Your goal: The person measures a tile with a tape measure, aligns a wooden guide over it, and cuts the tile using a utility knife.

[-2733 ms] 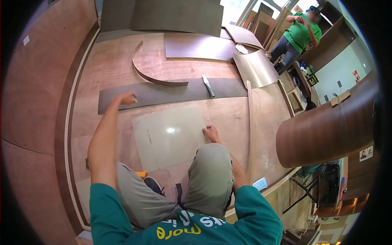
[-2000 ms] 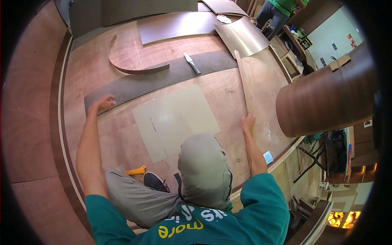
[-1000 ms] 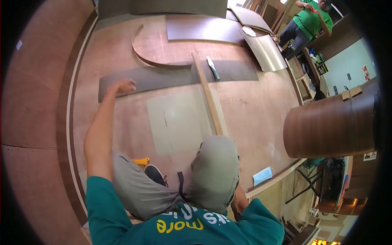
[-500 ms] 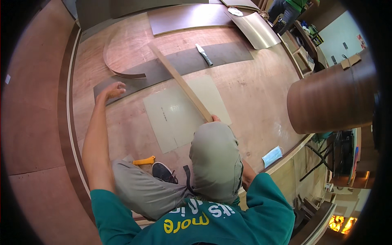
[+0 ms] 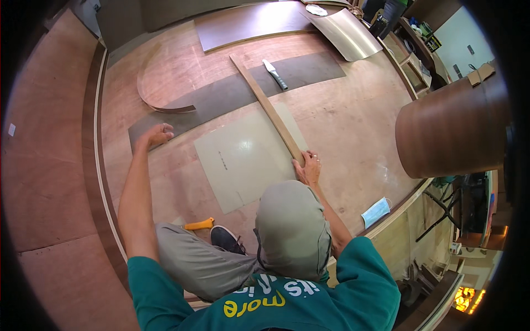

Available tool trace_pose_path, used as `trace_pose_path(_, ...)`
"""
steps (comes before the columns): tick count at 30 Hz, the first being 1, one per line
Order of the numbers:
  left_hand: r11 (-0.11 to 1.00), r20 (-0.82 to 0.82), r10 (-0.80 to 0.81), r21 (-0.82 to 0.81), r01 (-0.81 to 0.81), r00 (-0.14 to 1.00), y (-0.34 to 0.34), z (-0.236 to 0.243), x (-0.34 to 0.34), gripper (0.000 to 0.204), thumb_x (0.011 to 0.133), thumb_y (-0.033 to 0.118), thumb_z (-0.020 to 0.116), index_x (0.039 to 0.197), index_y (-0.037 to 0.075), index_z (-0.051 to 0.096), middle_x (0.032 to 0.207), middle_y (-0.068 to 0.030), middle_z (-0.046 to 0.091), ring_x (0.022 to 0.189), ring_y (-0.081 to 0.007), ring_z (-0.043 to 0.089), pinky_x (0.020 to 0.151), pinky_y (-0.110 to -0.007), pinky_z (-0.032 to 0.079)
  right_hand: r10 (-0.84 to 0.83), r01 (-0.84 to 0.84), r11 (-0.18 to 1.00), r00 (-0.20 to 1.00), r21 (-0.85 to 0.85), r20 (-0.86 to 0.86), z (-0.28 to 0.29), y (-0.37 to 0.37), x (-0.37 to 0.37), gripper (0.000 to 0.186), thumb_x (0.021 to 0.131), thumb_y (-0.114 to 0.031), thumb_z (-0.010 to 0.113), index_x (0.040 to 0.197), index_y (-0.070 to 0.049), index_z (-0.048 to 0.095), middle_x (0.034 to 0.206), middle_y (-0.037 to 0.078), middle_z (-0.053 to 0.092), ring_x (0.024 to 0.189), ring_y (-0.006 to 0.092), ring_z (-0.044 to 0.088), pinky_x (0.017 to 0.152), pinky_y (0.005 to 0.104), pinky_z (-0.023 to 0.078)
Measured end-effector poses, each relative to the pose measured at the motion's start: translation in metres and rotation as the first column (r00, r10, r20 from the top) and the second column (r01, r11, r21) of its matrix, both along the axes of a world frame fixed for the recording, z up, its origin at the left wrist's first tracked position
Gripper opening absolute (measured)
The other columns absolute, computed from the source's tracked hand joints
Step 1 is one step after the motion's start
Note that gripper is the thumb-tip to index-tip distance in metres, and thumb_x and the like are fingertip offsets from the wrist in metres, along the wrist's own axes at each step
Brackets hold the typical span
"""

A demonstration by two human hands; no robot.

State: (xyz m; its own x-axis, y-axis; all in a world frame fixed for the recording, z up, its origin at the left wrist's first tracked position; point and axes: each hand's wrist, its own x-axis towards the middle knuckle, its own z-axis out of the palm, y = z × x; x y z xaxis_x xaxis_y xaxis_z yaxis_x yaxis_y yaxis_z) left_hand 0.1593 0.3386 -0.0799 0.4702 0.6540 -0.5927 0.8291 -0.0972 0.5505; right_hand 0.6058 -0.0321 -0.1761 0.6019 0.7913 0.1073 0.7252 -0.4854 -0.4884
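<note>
My right hand (image 5: 309,169) grips the near end of a long, narrow wooden strip (image 5: 265,102), just beyond my raised knee. The strip slants away to the far left, across a pale rectangular sheet (image 5: 234,176) and a long dark laminate strip (image 5: 221,88). Over the near-left end of the dark laminate, my left hand (image 5: 157,135) has loosely bent fingers and nothing visible in it. A thin curved brown band (image 5: 171,109) lies just beyond that hand. To the right of the wooden strip, a knife with a grey handle (image 5: 279,81) rests on the dark laminate.
A yellow-handled tool (image 5: 200,224) lies by my shoe. At the right edge are a blue face mask (image 5: 376,213) and a large brown roll (image 5: 450,129). Farther back lie a brown panel (image 5: 248,27) and a curved shiny sheet (image 5: 348,36). Another person stands at the far right.
My right hand has come out from behind my knee with the wooden strip, which has shifted right. My left hand has dropped slightly nearer to me, its fingers more bent.
</note>
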Motion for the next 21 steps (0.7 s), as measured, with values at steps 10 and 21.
trace_pose_path(10,0.998,-0.023,0.029,-0.047,-0.030,0.999,-0.009,-0.006,0.003,0.048,0.087,0.025,0.063,0.128,0.002,0.050,0.111,-0.0138,0.063,0.085,-0.0208,0.063,0.080,-0.036,0.050,0.065,-0.059,0.997,0.991,0.056,-0.115,-0.018,0.020,0.023,0.049,0.074,-0.031,0.074,0.115,-0.008,0.061,0.117,0.017,0.057,0.109,0.0347,0.054,0.088,0.0445,0.045)
trace_pose_path(21,0.999,-0.029,0.025,-0.033,-0.026,0.999,-0.011,-0.007,0.001,0.050,0.088,0.025,0.062,0.130,0.002,0.048,0.116,-0.0152,0.063,0.090,-0.0238,0.064,0.084,-0.038,0.050,0.242,-0.233,0.966,0.966,0.110,-0.087,-0.010,0.062,-0.005,0.045,0.074,-0.027,0.074,0.113,-0.008,0.061,0.106,0.017,0.058,0.099,0.0348,0.055,0.086,0.0426,0.046)
